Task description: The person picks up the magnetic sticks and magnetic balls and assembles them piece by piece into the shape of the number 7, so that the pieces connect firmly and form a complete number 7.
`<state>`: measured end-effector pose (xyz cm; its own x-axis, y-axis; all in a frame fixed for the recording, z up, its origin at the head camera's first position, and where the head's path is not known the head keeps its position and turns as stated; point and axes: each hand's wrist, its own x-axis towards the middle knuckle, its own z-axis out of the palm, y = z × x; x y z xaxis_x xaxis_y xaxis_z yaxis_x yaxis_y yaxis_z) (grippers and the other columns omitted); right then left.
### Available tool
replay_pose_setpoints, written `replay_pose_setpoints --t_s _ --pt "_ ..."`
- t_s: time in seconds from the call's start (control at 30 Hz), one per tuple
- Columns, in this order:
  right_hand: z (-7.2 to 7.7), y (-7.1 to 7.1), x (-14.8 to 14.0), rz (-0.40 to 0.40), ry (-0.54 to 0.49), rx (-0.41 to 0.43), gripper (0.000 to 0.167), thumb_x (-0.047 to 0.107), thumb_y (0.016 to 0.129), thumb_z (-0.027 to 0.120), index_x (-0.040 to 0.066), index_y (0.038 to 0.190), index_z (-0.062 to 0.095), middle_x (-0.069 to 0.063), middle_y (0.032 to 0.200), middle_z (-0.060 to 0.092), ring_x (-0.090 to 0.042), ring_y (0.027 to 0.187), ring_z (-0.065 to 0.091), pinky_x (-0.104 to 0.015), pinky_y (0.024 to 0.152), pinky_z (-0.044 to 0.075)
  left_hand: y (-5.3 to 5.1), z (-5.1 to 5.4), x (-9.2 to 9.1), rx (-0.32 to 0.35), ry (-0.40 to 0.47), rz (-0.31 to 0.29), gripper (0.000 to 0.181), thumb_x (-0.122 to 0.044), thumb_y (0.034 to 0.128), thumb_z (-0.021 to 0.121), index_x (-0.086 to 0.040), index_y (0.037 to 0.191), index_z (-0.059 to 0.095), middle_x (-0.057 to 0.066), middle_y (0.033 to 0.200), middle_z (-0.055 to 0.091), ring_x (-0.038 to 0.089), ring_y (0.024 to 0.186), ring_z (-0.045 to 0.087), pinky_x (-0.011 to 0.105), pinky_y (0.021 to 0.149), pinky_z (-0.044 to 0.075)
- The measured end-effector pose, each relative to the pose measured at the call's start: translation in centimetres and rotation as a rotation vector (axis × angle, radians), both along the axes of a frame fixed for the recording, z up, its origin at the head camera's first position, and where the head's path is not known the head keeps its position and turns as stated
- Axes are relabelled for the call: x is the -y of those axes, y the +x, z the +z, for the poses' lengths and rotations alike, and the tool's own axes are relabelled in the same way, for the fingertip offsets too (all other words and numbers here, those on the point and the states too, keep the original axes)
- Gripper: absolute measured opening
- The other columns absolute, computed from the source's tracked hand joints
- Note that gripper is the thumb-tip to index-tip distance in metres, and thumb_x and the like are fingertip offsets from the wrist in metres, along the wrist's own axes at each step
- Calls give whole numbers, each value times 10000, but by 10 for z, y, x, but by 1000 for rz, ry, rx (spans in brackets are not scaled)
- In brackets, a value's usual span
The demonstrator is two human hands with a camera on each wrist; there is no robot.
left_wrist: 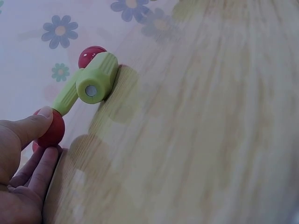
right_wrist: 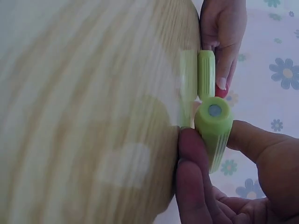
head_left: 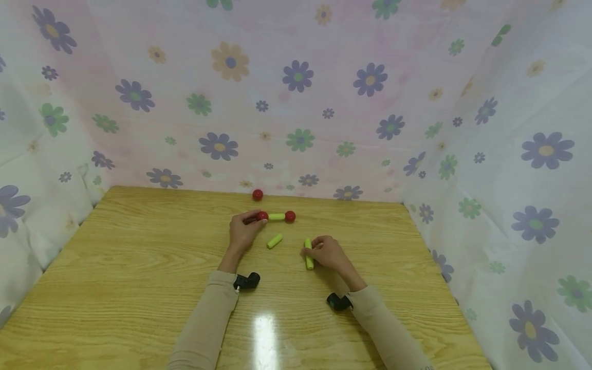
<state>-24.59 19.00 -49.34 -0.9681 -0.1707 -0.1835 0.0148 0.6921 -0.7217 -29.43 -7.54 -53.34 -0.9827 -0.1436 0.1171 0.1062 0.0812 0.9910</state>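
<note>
Yellow-brown wood-grain desk, glossy top, grain running roughly left to right, wider at near side in head view. Pale pink-white flower-print sheet hangs along the far edge; purple, green and orange-tan daisy shapes. White flower-print sheet on the left, creased, folds near the desk edge. Matching white flower-print sheet on the right, larger purple and green blooms, soft wrinkles. Bright white glare patch on desk, near side, about centre. Light otherwise soft, dim. Light source out of view.
</note>
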Motion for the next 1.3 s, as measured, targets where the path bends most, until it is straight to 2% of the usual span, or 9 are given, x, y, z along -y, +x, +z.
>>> replay_pose_setpoints --t_s 0.2,0.37,0.5,0.67,0.93,1.3 --pt "0 -1 5 11 -115 81 394 267 957 729 -62 1158 650 -124 840 704 -158 609 665 -315 591 585 0 1 -1 15 3 1 369 -102 891 801 -29 1245 727 208 1224 702 311 1112 670 349 913 566" --pt "-4 -5 5 59 -203 163 495 269 994 678 -109 1300 584 -158 990 730 -172 711 706 -344 675 615 0 1 0 14 2 5 372 -98 886 806 -31 1244 728 206 1222 703 313 1113 670 340 908 568" --pt "-8 -10 5 116 -314 264 551 283 1022 632 -115 1385 517 -178 1076 735 -152 789 713 -306 726 610 0 2 0 8 2 2 384 -106 884 810 -26 1250 723 210 1227 701 316 1116 670 330 907 570" --pt "-10 -12 5 170 -448 345 496 256 1055 577 -96 1397 503 -177 1072 760 -144 826 738 -249 718 600 -1 2 -1 8 4 -7 386 -109 890 805 -24 1256 719 213 1233 697 319 1124 667 329 910 571" --pt "-15 -21 6 167 -518 385 381 225 1077 533 -57 1332 554 -151 1117 754 -154 874 736 -236 735 595 -1 1 -1 13 -1 0 392 -115 890 806 -19 1259 716 206 1223 703 304 1114 673 322 907 574" --pt "-13 -34 15 105 -536 376 411 236 1069 548 -56 1359 549 -118 1107 753 -130 847 721 -241 746 599 -3 -2 0 21 -27 10 389 -131 878 821 -44 1247 732 179 1227 710 288 1096 678 388 937 564"
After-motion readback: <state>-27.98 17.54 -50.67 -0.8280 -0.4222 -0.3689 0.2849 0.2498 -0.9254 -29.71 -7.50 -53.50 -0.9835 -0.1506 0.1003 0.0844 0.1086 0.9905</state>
